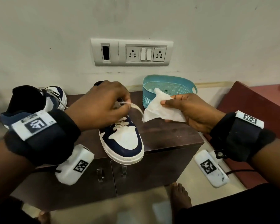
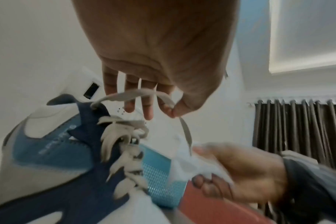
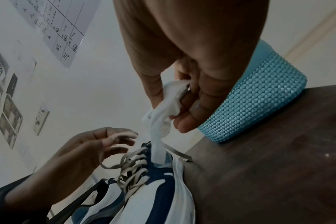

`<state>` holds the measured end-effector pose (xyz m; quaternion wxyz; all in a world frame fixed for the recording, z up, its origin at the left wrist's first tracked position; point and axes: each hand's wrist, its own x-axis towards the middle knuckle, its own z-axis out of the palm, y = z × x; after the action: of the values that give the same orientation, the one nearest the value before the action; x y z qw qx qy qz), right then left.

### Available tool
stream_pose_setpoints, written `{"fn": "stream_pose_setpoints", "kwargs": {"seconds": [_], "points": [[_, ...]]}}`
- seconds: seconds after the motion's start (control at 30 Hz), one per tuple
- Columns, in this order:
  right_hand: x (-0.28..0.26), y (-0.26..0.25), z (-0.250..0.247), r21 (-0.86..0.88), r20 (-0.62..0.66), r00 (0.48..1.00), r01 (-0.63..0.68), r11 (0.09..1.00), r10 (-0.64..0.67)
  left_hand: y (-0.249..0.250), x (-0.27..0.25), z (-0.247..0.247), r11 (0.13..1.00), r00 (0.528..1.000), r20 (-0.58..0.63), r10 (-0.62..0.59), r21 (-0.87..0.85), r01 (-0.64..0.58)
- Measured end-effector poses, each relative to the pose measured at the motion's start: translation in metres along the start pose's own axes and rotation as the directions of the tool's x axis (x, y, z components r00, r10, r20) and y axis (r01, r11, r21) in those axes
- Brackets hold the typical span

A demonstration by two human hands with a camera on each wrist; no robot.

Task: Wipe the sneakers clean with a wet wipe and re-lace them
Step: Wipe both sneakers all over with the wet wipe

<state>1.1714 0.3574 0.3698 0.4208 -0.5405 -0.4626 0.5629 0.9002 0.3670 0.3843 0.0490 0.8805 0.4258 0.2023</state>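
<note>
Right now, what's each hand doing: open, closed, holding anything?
Left hand: closed, pinching the lace of the near sneaker.
Right hand: closed, holding the wipe.

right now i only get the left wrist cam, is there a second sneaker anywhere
observer: yes, a second sneaker stands on the left, behind the left hand.
operator: does the near one sit fully on top
observer: no, the near sneaker, whose lace the left hand pinches, overhangs the cabinet front edge with its toe.
operator: and the other side
observer: the right hand holds the wet wipe to the right of that sneaker, in front of the basket.
</note>
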Motion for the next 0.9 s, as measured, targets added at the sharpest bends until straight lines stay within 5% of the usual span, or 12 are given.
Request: {"fn": "stream_pose_setpoints", "kwargs": {"seconds": [0.13,0.3,0.53,0.9], "points": [[0.001,0.002,0.009,-0.025,-0.019,1.0,-0.015,1.0,0.015,-0.013,-0.006,-0.034,0.899,0.91,-0.178,-0.375,-0.308,0.311],[0.007,0.003,0.009,-0.246,-0.179,0.964,0.152,0.957,-0.199,-0.059,-0.029,-0.036,0.711,0.732,-0.026,-0.681,-0.263,0.652],[0.014,0.011,0.014,-0.391,-0.184,0.951,0.16,0.906,-0.248,-0.021,-0.041,-0.018,0.893,0.889,-0.172,-0.424,0.088,0.442],[0.022,0.009,0.018,-0.413,-0.135,0.966,0.149,0.898,-0.222,-0.004,-0.001,0.023,0.921,0.936,-0.007,-0.352,0.172,0.348]]}}
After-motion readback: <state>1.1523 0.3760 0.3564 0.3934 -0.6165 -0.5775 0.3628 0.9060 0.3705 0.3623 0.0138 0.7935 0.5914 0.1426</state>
